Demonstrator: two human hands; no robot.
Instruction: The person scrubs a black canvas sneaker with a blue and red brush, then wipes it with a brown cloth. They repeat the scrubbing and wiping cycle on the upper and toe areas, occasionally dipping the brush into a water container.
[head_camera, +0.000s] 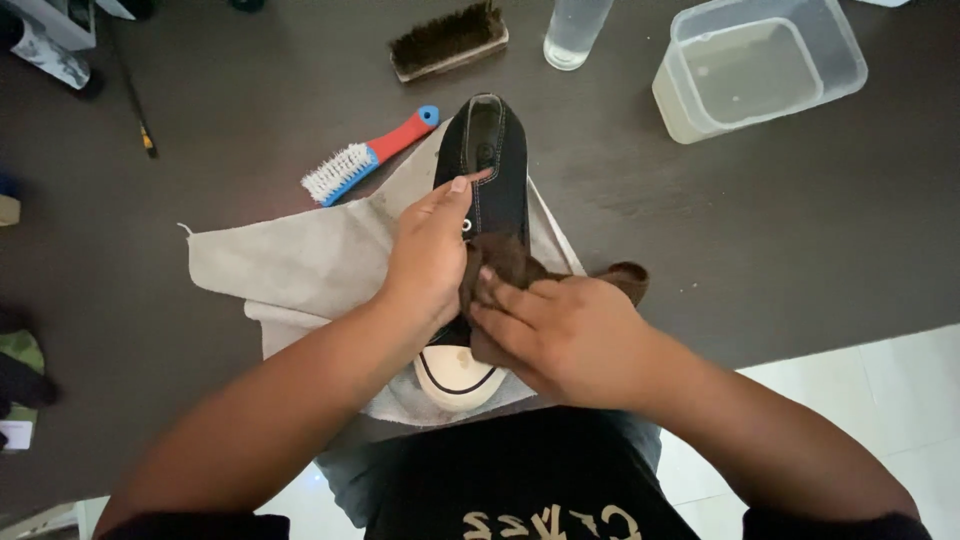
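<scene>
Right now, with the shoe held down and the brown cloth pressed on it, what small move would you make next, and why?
Probably slide the brown cloth along the black sneaker toward its heel end. The right hand presses the cloth at mid-shoe, the left hand steadies the sneaker, and the far black upper lies uncovered.

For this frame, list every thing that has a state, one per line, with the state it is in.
Black canvas sneaker with white toe cap: lying on the cloth, steadied by the left hand.
Dark brown rag: bunched, pressed on the sneaker by the right hand.
Beige cloth: spread flat on the dark table.
Clear plastic tub: open, holding cloudy liquid.
Red-and-blue-handled brush: lying unused.
Wooden bristle brush: lying unused.
</scene>
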